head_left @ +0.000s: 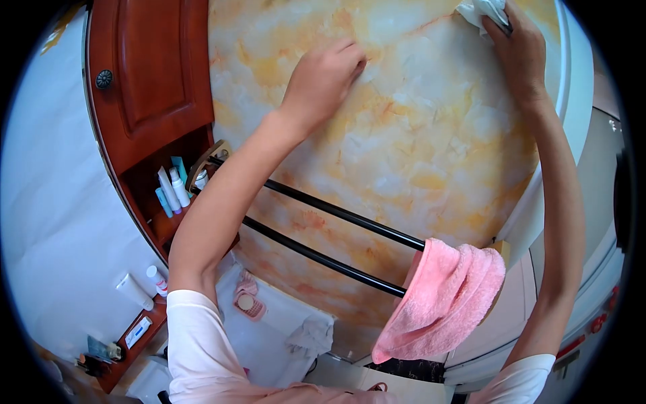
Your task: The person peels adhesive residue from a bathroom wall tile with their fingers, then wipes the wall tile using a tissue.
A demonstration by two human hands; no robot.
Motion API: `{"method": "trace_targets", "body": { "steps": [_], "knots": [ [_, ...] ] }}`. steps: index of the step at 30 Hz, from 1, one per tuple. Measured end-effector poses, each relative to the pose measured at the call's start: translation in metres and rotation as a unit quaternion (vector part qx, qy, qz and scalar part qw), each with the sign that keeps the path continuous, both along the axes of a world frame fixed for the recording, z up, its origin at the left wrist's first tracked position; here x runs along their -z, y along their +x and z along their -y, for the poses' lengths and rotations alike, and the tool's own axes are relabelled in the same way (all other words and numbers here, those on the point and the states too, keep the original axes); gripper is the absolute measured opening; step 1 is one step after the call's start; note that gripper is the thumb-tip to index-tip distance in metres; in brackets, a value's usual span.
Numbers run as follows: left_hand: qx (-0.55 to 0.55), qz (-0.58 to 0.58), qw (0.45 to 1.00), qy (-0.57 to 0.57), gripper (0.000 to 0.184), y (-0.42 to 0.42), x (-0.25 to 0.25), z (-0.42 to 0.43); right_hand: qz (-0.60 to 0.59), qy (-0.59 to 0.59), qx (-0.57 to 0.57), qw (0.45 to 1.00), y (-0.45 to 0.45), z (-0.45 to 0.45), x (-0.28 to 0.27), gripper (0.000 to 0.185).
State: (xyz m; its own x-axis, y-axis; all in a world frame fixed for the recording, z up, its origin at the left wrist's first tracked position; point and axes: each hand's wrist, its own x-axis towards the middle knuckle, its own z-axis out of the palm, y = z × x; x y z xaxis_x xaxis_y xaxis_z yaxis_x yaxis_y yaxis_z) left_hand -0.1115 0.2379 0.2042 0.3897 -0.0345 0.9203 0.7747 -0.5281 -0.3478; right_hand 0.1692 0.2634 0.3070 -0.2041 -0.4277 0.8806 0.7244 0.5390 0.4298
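My left hand (328,84) is closed against or just in front of the yellow and white marbled wall (417,148), its fingers curled in; what it holds, if anything, is hidden. At the top right, my right hand (519,50) grips a crumpled white cloth (483,12) close to the wall. Below both arms run two black towel bars (343,213), with a pink towel (444,296) draped over their right end.
At the left are a red-brown wooden cabinet (158,67) and an open shelf with tubes and bottles (176,187). A lower shelf (145,340) bears more toiletries. A white surface (276,337) below holds a grey cloth (313,337) and a pink item (249,304).
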Motion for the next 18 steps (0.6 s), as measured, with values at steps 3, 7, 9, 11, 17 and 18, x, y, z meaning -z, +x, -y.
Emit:
{"method": "trace_targets", "body": {
  "steps": [3,7,9,11,17,18],
  "knots": [
    [-0.107,-0.054,0.991,0.065,0.011,0.003,-0.004,-0.005,0.002,0.005,0.0,1.0,0.0,0.0,0.0,0.021],
    [-0.098,-0.081,0.991,0.049,0.012,-0.003,0.001,-0.005,0.004,0.009,0.001,1.0,0.0,0.001,0.002,0.022],
    [-0.073,-0.067,0.995,0.01,0.011,-0.007,0.013,0.005,0.007,0.021,0.007,1.0,-0.002,0.0,0.003,0.022],
    [0.017,0.029,0.998,-0.047,0.01,-0.013,0.026,0.01,0.004,0.018,0.005,1.0,0.003,-0.008,0.0,0.022],
    [0.086,0.062,0.994,-0.013,0.014,-0.011,0.023,0.002,-0.004,0.001,0.019,1.0,0.006,-0.012,-0.004,0.023],
    [0.082,0.056,0.995,-0.003,0.014,-0.008,0.02,0.0,-0.004,-0.004,0.025,1.0,0.008,-0.013,-0.005,0.023]
  ]
}}
